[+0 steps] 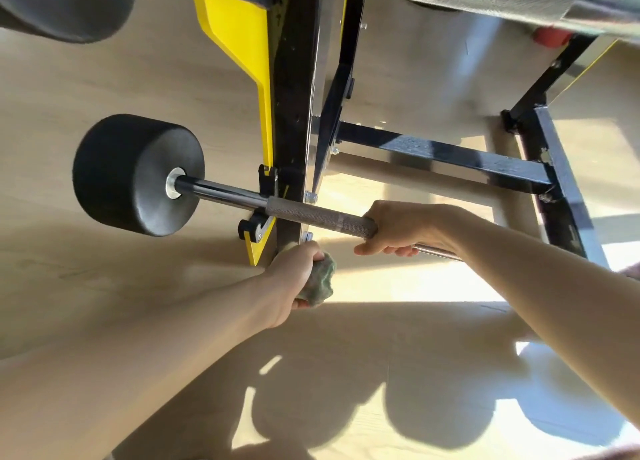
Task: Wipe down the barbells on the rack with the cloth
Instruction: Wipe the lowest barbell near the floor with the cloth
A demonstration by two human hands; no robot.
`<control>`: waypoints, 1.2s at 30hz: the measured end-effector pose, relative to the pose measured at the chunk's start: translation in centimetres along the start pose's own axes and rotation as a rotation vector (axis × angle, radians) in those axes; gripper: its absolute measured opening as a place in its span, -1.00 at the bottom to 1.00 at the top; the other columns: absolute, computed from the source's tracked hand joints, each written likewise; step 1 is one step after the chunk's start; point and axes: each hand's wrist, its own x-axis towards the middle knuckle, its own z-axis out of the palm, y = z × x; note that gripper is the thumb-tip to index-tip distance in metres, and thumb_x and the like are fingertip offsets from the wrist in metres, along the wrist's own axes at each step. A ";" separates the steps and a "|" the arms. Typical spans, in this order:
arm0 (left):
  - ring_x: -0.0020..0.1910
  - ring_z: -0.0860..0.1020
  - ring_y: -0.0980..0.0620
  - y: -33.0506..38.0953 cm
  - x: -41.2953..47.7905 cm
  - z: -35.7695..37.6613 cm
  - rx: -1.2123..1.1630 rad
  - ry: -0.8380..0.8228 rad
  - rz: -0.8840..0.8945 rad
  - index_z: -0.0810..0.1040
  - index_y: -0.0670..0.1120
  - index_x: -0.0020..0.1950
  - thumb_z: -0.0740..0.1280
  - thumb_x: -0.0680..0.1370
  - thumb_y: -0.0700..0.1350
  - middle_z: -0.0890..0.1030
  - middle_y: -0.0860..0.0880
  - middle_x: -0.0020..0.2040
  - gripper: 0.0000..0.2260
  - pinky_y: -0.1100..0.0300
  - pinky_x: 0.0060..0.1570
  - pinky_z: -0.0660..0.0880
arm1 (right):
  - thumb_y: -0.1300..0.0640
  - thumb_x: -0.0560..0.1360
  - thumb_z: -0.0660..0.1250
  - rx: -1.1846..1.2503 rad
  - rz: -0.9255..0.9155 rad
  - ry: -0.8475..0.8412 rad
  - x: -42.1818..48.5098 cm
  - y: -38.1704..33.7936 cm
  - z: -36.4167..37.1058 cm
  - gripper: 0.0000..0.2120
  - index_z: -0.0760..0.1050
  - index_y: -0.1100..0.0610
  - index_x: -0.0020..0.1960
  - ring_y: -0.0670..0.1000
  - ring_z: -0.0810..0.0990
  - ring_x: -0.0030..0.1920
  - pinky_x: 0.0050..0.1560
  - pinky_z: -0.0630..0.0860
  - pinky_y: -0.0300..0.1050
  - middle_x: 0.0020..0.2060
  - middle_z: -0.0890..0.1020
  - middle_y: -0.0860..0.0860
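Gripping the low barbell [311,216] by its knurled part with the right hand [398,227], just right of the rack [291,113] post, probably to steady it in its hooks. Clutching the balled cloth [321,281] in the left hand [292,279], just near of the bar without touching, seemingly poised to wipe.

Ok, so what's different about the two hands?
The left hand grips a bunched green cloth, while the right hand grips the barbell by its rough grey bar. The left hand sits below that bar, apart from it; the right hand wraps round it. The left hand is nearer the rack post than the right hand. Both have fingers curled round something.
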 end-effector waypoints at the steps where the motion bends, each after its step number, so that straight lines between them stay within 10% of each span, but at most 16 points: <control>1: 0.06 0.62 -0.13 -0.2 -0.5 -0.3 0.008 -0.007 0.009 0.54 -0.03 0.15 0.28 0.59 -0.02 0.61 -0.15 0.12 -0.82 0.06 -0.14 0.57 | 0.09 0.52 0.46 0.084 0.038 -0.090 0.1 0.0 -0.3 -0.75 0.43 0.19 -0.17 0.02 0.36 -0.50 -0.45 0.37 -0.13 -0.47 0.43 0.04; 8: -0.25 0.44 0.00 -1.2 4.6 -2.6 -0.012 -0.094 0.193 0.37 -0.11 -0.26 0.30 0.61 -0.17 0.47 -0.17 -0.05 -0.74 0.27 -0.37 0.35 | 0.08 0.52 0.46 0.096 0.057 -0.213 0.1 -0.5 -1.0 -0.76 0.47 0.15 -0.22 -0.01 0.47 -0.47 -0.30 0.47 -0.12 -0.44 0.52 0.04; 12: -0.12 0.67 -0.01 0.4 -2.6 -0.8 0.034 -0.238 0.274 0.62 -0.15 0.04 0.37 0.53 -0.11 0.68 -0.14 -0.09 -0.84 0.13 0.08 0.58 | 0.08 0.42 0.54 -0.118 -0.093 0.169 -0.9 0.3 -0.1 -0.60 0.54 0.04 0.22 -0.05 0.61 0.04 0.15 0.50 -0.08 0.06 0.64 -0.08; 17: 0.03 0.67 -0.11 3.2 -4.0 -0.3 0.003 -0.395 0.550 0.49 -0.22 0.25 0.35 0.55 -0.25 0.65 -0.19 0.05 -0.72 0.02 0.04 0.52 | 0.15 0.57 0.26 0.481 -0.367 0.137 -4.1 -1.8 -1.5 -0.64 0.50 0.16 0.35 -0.03 0.56 0.25 0.32 0.49 -0.09 0.26 0.59 0.05; 20: -0.06 0.65 -0.06 4.5 -4.1 -0.1 -0.075 -0.392 0.611 0.48 -0.22 0.27 0.35 0.53 -0.30 0.66 -0.13 -0.02 -0.69 0.04 -0.03 0.55 | -0.09 0.61 0.19 0.706 -0.349 -0.070 -5.0 -2.2 -1.8 -0.54 0.48 0.21 0.33 0.16 0.62 0.07 0.12 0.61 -0.03 0.15 0.61 0.22; 25: -0.39 0.59 0.09 3.5 -2.8 0.5 0.038 -0.168 0.445 0.60 -0.11 0.08 0.43 0.56 -0.04 0.66 -0.07 -0.18 -0.82 0.24 -0.39 0.52 | 0.17 0.44 0.42 0.816 -0.171 0.268 -3.8 -0.8 -2.1 -0.84 0.60 0.23 -0.02 -0.01 0.49 -0.31 -0.28 0.47 -0.14 -0.24 0.63 0.08; 36: -0.29 0.51 0.09 0.0 0.5 1.6 0.701 -0.499 0.196 0.58 -0.09 0.09 0.10 0.72 0.05 0.55 0.00 -0.16 -0.68 0.26 -0.32 0.41 | 0.22 0.48 0.46 0.079 -0.164 0.472 -1.7 -0.8 -0.4 -0.89 0.68 0.09 0.00 -0.01 0.65 -0.06 0.02 0.62 -0.07 -0.11 0.70 -0.04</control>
